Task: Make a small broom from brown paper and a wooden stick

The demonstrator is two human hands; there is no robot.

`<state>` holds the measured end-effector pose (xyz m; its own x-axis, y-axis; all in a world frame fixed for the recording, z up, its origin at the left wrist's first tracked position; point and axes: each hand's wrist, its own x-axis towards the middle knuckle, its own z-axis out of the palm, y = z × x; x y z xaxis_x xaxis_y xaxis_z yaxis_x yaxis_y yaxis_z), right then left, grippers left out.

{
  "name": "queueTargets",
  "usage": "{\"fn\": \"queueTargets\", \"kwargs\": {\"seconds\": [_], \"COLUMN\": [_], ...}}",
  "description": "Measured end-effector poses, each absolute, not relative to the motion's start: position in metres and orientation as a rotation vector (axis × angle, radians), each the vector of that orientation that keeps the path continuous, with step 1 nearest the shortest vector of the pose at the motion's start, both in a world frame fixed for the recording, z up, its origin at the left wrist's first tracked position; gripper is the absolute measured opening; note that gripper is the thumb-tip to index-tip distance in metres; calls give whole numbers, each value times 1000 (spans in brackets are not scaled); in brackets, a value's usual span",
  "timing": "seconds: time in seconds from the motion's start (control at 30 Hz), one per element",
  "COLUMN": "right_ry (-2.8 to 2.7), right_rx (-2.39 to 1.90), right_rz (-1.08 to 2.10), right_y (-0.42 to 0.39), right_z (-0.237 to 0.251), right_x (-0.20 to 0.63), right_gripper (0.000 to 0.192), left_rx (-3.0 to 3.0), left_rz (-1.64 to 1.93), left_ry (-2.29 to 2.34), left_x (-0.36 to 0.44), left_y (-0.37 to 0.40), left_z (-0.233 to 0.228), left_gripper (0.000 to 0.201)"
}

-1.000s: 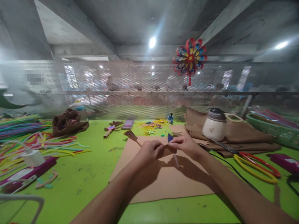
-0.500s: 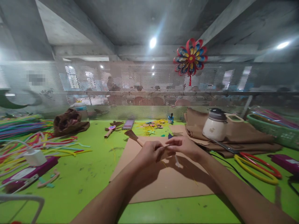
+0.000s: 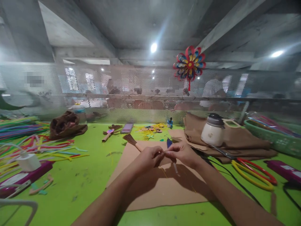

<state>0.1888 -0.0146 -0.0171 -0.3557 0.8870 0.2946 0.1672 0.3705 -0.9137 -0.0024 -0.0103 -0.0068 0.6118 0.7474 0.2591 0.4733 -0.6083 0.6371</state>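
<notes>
While leaving green tabletop [image 3: 91, 169] open past the left edge of brown paper sheet [image 3: 145, 201], shows sign [image 3: 35, 79] too blurred to read; above sheet, with left hand [image 3: 150, 158] closed, grips miniature broom [image 3: 130, 140]; pinches with right hand [image 3: 184, 153] something too hidden to tell.

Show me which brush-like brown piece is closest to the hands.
The brush-like piece sticking out beyond the left hand; the farther piece bears a pink oval sticker.

A brown fringed piece [image 3: 130, 140] slants leftward, apparently hand-held.
</notes>
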Motion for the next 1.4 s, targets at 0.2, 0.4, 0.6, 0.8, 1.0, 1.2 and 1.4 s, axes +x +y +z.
{"fn": "queueTargets", "kwargs": {"seconds": [0.2,0.4,0.6,0.8,1.0,1.2,1.4], "right_ry": [-1694,-1633,-1657,-1646,-1633,-1524,-1423], "right_rx": [-911,-833,-867,-950,-963,-924,-706], "right_rz": [1079,1118,1136,1165,1184,1291,1389], "right_y": [-6,-7,-8,-6,-8,-9,-17], "right_z": [-21,-16,-12,-13,-12,-13,-2], "right_x": [190,197,202,205,207,204,207], "right_gripper": [26,23,27,32,30,29,27], "left_rx": [2458,2322,2148,2153,1982,1794,1473], "left_rz": [748,669,609,512,472,654,607], "left_ry": [1027,982,923,824,717,777,505], "left_x": [-6,-6,-6,-10,-13,-10,-16], "left_y": [-6,-10,-10,-9,-3,-1,-2], "left_z": [-11,-6,-4,-1,-3,-6,-4], "left_gripper": [27,30,26,23,19,9,16]}}
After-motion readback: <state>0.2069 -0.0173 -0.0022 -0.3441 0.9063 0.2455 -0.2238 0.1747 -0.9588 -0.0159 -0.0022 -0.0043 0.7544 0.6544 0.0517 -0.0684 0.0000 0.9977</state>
